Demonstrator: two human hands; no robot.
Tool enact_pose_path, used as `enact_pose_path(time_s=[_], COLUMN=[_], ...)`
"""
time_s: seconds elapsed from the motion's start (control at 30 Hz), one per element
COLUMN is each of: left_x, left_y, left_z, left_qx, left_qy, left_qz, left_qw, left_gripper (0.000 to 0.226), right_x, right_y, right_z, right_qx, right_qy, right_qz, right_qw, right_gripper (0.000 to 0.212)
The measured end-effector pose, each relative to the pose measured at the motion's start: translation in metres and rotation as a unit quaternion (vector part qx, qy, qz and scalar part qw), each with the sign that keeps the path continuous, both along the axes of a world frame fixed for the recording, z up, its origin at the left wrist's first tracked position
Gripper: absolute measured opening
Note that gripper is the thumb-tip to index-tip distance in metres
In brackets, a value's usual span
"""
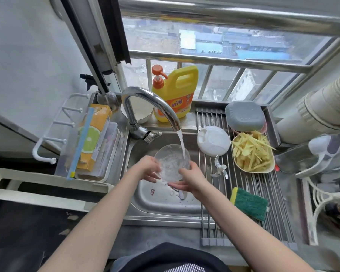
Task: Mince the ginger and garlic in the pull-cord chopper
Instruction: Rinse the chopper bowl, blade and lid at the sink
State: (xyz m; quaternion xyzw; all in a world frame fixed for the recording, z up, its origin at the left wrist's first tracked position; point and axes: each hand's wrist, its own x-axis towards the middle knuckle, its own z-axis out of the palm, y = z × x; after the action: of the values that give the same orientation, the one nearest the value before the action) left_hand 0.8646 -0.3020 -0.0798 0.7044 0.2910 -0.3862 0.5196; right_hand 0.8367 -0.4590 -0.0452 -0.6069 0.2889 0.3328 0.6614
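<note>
Both hands hold the clear chopper bowl [172,162] over the stainless sink [161,201], tilted so its open mouth faces the stream. Left hand [149,169] grips the bowl's left rim, fingers curled round the edge. Right hand [186,181] cups the bowl's near-right underside, fingers wrapped beneath it. Bowl: transparent plastic, round, wet and beaded inside. Water falls in a thin white column from the curved chrome faucet [145,103] into the bowl.

Right of the sink, a roll-up rack of steel rods [249,185] spans the bench. On it, nearest the basin: the white domed chopper lid [213,140], smooth plastic, round. Just near of the lid lies the blade spindle [219,169], white stem with curved metal blades. Right of the lid, a pale shallow dish [263,169] holds yellow ginger strips [250,153], cut into thin sticks. A grey ribbed container [244,115] sits far of the dish. Near on the rack: a green scouring sponge [249,203], coarse, yellow-backed.

Far of the sink, on the sill: a yellow detergent jug [175,93] with orange pump.
</note>
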Motion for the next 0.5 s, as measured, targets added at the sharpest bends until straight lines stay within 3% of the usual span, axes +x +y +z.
enact_pose_path(time_s=[0.1, 0.2, 0.3, 0.5], left_x=[0.005, 0.013, 0.011, 0.006], left_y=[0.001, -0.005, -0.004, 0.006], left_z=[0.002, 0.012, 0.014, 0.004], left_qx=[-0.015, -0.052, -0.041, -0.099], left_qy=[-0.038, -0.085, -0.047, -0.002], left_qz=[0.067, 0.076, 0.026, 0.129], left_qw=[0.997, 0.992, 0.998, 0.987], left_gripper=[0.025, 0.035, 0.048, 0.037], right_x=[0.007, 0.01, 0.003, 0.013], right_y=[0.0, -0.003, 0.005, 0.01], right_z=[0.001, 0.0, -0.002, 0.001], right_qx=[-0.005, 0.051, 0.055, 0.062], right_qy=[-0.041, -0.019, -0.001, 0.008], right_qz=[-0.032, -0.099, -0.063, -0.065], right_qw=[0.999, 0.994, 0.996, 0.996], right_gripper=[0.053, 0.047, 0.045, 0.062])
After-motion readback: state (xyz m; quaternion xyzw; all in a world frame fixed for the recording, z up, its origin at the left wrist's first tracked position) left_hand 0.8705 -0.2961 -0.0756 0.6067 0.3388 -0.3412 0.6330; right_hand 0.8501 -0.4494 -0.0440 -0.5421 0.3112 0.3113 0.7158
